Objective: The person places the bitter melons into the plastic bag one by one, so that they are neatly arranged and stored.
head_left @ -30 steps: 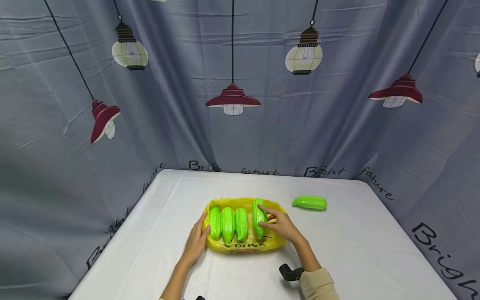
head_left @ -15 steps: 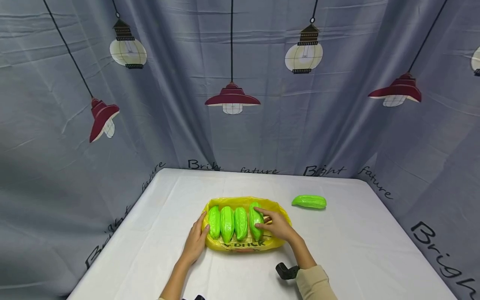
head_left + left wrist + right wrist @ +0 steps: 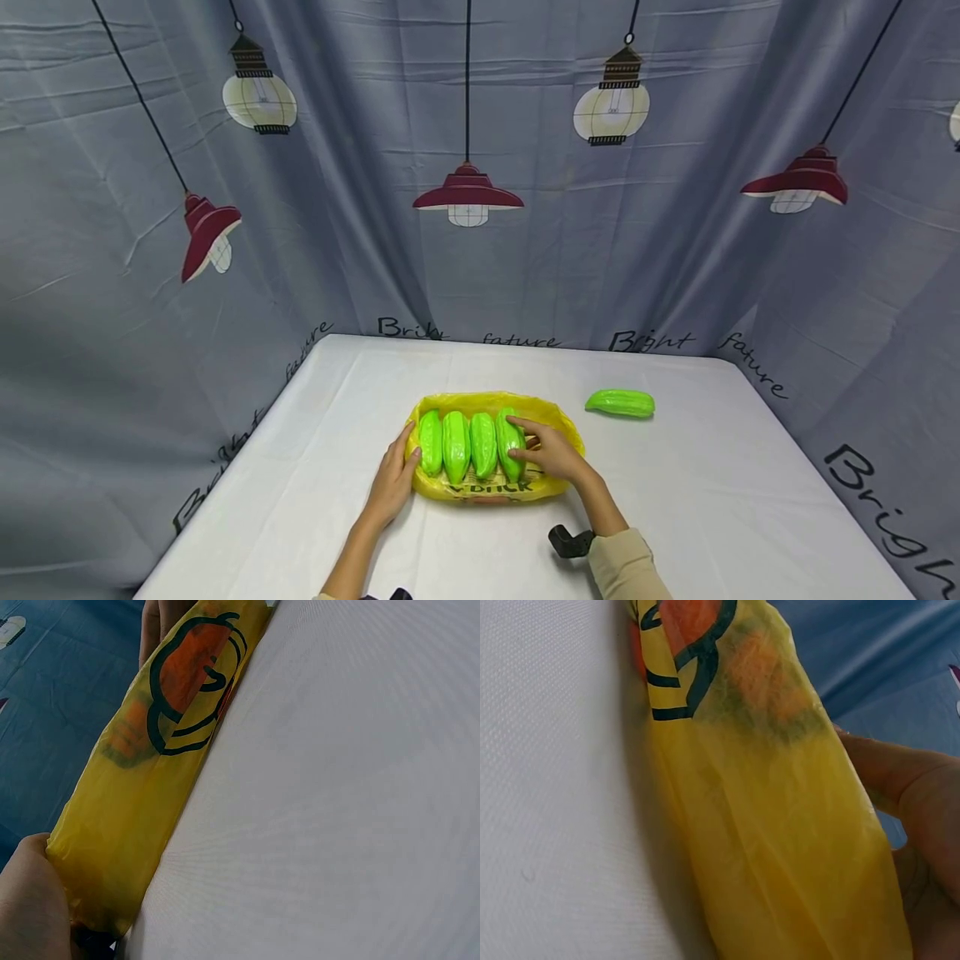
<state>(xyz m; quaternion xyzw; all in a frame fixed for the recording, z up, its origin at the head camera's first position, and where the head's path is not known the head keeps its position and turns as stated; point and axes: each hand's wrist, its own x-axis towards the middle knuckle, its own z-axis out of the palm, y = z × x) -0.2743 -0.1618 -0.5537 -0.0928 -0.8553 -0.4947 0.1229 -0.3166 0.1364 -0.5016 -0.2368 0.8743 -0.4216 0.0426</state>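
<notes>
A yellow plastic bag [image 3: 487, 498], spread wide with its mouth up, stands on the white table. Inside it several green bitter melons [image 3: 456, 447] lie side by side. My right hand [image 3: 557, 454] reaches over the bag's right rim, thumb and forefinger on the rightmost bitter melon [image 3: 507, 433], which rests against its neighbour. At the left end, my left hand [image 3: 392, 482] holds the bag's side, thumb and fingertips at the rim. In the right wrist view, the bag's wall hides the melons, and the right hand [image 3: 937, 817] shows behind it.
One more bitter melon [image 3: 621, 403] lies on the white table [image 3: 675, 475], right of the bag and farther back. A black wrist device [image 3: 570, 542] sits by the right sleeve [image 3: 627, 565]. A grey-blue curtain [image 3: 525, 267] with printed lamps hangs behind the table.
My right hand has moved slightly left with the rightmost bitter melon, lowering it beside the others in the bag. The left hand has stayed on the bag's left end.
</notes>
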